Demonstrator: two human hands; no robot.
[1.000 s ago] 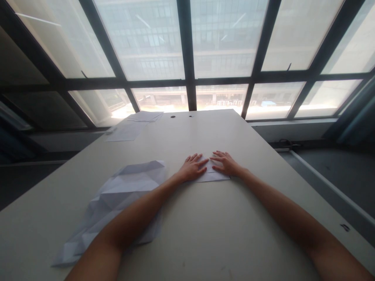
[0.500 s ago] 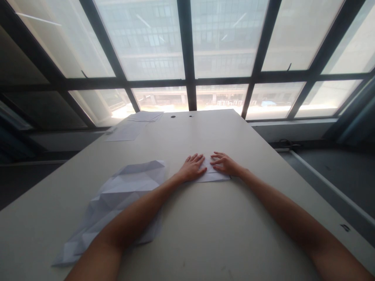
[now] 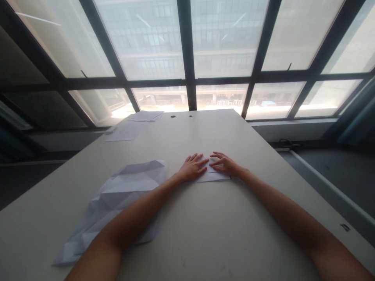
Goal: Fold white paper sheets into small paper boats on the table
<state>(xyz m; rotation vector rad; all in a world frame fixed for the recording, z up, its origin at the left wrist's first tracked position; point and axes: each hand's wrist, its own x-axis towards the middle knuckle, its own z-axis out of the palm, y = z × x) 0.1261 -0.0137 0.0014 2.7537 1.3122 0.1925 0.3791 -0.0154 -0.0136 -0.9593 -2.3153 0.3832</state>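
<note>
The person's left hand [image 3: 191, 168] and right hand [image 3: 225, 164] both lie open and palm down on a pale table, fingers spread and slightly curved, neither one gripping anything. Their fingertips point toward each other and nearly meet. Between and under them lies a folded sheet of white paper [image 3: 213, 176], flat on the table. The right hand's fingertips rest on its upper part, and the left hand covers its left end, with the fingers touching the paper near the middle. Much of the fold is hidden under the hands, so its shape and layers are hard to make out; only a lower strip and a small upper corner show.

To the left, a larger creased sheet of white paper [image 3: 125, 199] lies crumpled and faceted with many fold lines. The left forearm [image 3: 137, 218] crosses above it and hides part of it, and its lower corner reaches toward the near table edge. The right forearm [image 3: 281, 207] stretches in from the lower right, and both arms are cut off by the bottom of the view.

At the far end of the table [image 3: 234, 234] are a small stack of papers [image 3: 145, 116] and a single loose sheet [image 3: 124, 132], with two small dark holes near the edge. Behind it, large gridded windows [image 3: 146, 43] glare brightly, washing out the building outside.
</note>
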